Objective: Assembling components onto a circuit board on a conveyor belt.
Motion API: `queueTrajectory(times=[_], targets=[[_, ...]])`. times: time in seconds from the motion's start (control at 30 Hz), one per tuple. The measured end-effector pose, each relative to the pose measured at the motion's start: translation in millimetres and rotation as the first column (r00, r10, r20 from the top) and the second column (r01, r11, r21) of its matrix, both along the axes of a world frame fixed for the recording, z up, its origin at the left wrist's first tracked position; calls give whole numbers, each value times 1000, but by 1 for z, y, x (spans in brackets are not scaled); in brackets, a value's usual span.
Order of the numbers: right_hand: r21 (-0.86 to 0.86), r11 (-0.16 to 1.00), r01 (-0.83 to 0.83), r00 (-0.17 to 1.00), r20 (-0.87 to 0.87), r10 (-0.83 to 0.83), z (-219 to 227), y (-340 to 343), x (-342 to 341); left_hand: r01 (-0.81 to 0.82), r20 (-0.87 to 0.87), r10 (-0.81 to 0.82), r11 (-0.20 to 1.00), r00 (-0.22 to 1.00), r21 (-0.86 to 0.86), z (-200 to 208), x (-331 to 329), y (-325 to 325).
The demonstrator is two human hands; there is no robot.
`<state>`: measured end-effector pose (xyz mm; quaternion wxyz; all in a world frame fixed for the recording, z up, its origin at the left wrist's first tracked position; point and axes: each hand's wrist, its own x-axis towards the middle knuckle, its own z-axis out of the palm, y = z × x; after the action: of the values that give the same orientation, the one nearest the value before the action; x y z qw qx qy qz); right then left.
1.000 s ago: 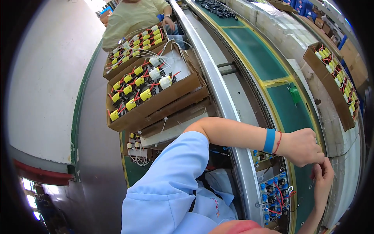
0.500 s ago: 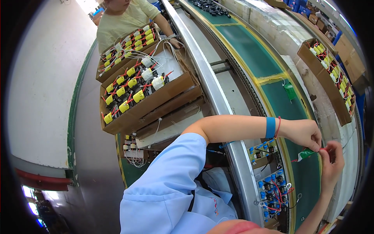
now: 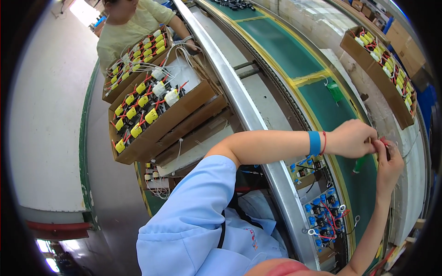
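My left hand (image 3: 352, 138), a blue band and a red cord on its wrist, is held over the green conveyor belt with its fingers pinched together. My right hand (image 3: 390, 162) meets it fingertip to fingertip, also closed. A short red wire (image 3: 385, 143) shows between the fingertips. Below them hangs a small green-wrapped component (image 3: 360, 163), partly hidden by my fingers. Exactly how each hand grips it is too small to tell. Farther along the belt lies another green component (image 3: 334, 91).
Blue-and-black circuit boards (image 3: 324, 216) with red wires and ring terminals lie beside the metal rail (image 3: 258, 122). At left, cardboard trays (image 3: 170, 115) hold yellow-and-white wired parts; a co-worker (image 3: 138, 23) stands behind them. Another filled cardboard tray (image 3: 375, 73) sits beyond the belt.
Both hands have moved slightly up and come closer together at the red wire. The green component has swung from lying sideways to hanging below my fingers. The whole view has shifted a little.
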<state>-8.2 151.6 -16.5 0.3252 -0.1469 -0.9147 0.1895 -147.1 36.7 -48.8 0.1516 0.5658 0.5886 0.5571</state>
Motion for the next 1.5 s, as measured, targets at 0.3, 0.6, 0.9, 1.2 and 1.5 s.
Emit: queueTrajectory(times=[0.3,0.6,0.9,1.2,1.5], targets=[[-345,928,141,979,-93,-184,-15,15,37,1,577,-9,1000,817,14,-21,-36,35],[35,897,441,898,-8,-441,-7,64,155,-336,570,257,941,781,36,-44,-95,41],[339,920,199,818,459,-346,-44,29,115,-219,-789,217,970,574,107,-37,-22,50],[-539,823,177,982,155,-109,-20,47,95,82,140,-73,995,987,-60,-2,4,53],[-639,769,-27,992,-113,-60,-28,38,28,139,232,-128,990,964,-31,-5,16,41]])
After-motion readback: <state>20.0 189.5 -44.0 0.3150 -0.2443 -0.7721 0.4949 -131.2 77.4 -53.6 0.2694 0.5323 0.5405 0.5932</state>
